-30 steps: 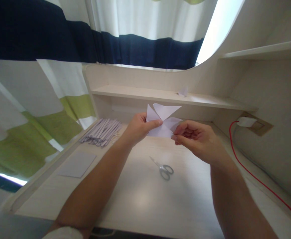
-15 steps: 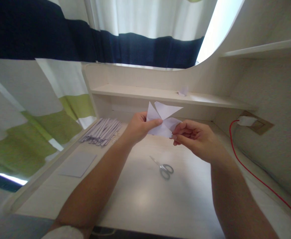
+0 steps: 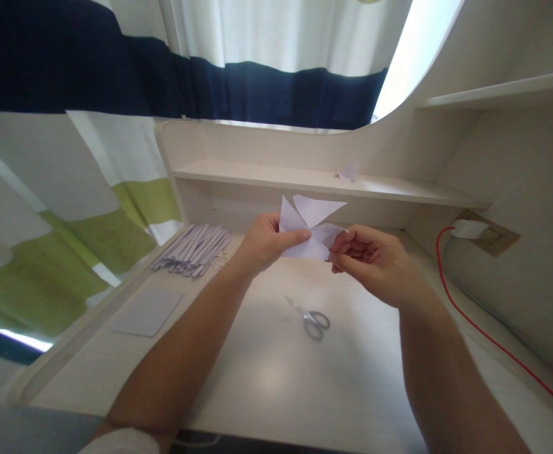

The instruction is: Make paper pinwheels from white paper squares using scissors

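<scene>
the paper (image 3: pixel 318 212) is lilac-white, the scissor handles (image 3: pixel 311 321) grey, the curtains (image 3: pixel 285 94) banded navy, white and green

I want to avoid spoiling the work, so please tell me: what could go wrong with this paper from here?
The white paper might tear further where its slits run towards the middle, close to the left hand. The right hand pinches the paper's right side, so a hard pull could crease it there.

Scissors (image 3: pixel 308 317) before held paper (image 3: pixel 307 250), strips (image 3: pixel 193 249) left, shelf (image 3: pixel 257 174) behind
</scene>
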A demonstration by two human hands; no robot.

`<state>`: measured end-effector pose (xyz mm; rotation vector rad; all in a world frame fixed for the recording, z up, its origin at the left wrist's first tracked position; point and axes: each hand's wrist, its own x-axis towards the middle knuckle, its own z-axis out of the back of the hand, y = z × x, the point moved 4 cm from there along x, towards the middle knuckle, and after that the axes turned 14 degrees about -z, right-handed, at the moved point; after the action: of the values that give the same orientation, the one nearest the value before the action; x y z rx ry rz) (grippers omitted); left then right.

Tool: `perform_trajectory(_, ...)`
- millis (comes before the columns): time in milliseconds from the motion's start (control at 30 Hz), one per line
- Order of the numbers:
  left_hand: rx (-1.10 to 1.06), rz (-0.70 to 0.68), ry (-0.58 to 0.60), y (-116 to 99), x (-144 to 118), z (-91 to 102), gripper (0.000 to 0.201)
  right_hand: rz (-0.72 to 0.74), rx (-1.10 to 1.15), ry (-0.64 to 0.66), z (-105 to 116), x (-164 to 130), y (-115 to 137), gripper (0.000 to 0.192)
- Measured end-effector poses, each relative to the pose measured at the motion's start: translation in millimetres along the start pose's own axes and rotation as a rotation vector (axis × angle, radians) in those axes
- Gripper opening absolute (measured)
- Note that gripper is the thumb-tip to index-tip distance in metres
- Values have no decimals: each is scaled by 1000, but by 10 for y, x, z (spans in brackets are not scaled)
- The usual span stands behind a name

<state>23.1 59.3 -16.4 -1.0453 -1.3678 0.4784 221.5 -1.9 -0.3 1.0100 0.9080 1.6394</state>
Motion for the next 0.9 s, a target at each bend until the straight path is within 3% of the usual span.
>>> perform_trajectory(467,16,-19,-19,-15,6,7,31,38,-122,-20,8,-7,-11,7)
perform_trajectory(633,-5,0,-21,-15,3,-8,32,18,-148,-9,1,-16,8,16)
perform_trajectory(900,-20,6,-27,-10,6,3,34,6,-156,-14,8,-23,10,8)
